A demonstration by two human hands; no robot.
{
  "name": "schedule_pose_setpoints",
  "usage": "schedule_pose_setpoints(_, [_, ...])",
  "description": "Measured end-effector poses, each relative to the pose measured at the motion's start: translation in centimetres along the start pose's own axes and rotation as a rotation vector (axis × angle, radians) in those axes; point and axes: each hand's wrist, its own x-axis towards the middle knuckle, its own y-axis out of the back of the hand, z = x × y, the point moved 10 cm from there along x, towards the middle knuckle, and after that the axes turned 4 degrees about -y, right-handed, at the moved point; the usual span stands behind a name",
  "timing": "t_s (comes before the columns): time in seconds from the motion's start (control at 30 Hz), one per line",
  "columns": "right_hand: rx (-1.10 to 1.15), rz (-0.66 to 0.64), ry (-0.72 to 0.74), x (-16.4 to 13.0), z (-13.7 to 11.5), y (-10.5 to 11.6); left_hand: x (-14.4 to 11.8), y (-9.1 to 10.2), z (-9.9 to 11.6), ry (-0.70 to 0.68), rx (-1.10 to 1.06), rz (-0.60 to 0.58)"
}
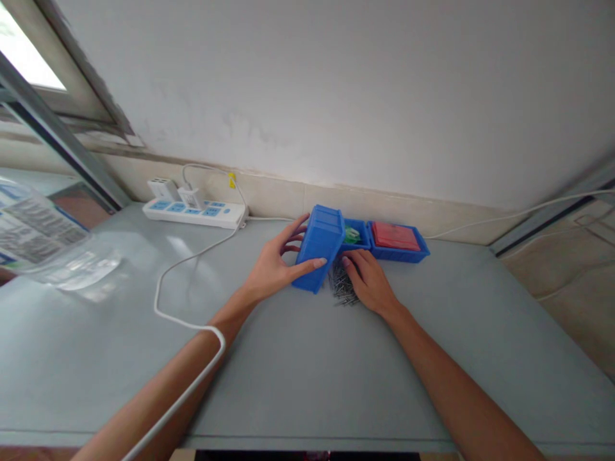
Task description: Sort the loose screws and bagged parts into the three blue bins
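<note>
1. White cable [204, 328] lies nearest the camera, crossing over the left forearm at lower left; it would be wise to mind this slack so it does not snag the arm.
2. Left hand [271, 269], at the frame's centre, pinches a tilted blue parts bin [321, 240] between its thumb on the near face and its fingers round the far side. This grip looks firm enough to govern the tilt.
3. Loose metal fasteners [343, 291] lie heaped on the bench [307, 384], just right of that bin; nails or screws, too small to tell.
4. Right hand [372, 283], right of centre, rests at the heap with fingers bent; whether its grip pinches any piece, I cannot tell.
5. For tidy handling, the bin's rim is best held low and close to the heap, with the right fingers cupped as a fence, wary of sharp points.
6. Behind, a blue bin of green items [352, 235] and another with red packets [396, 237] stand near the right hand; bumping either seems the likeliest slip.
</note>
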Motion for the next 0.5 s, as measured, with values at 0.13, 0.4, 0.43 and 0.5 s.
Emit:
schedule_pose_setpoints(0.13, [0.039,0.018,0.004,-0.1,0.1,0.3,0.1,1.2,-0.5,0.069,-0.072,0.081])
schedule_pose_setpoints(0.4, [-0.16,-0.215,0.229,-1.1,-3.8,-1.8,-0.2,2.9,-1.8,0.15,-0.224,0.308])
schedule_pose_setpoints(0.43, [-0.175,-0.242,0.253,-1.2,-4.2,-2.1,-0.2,3.0,-1.9,0.143,-0.239,0.326])
schedule_pose_setpoints(0.5, [-0.197,-0.289,0.288,-1.2,-4.8,-2.8,-0.2,3.4,-1.8,0.123,-0.252,0.36])
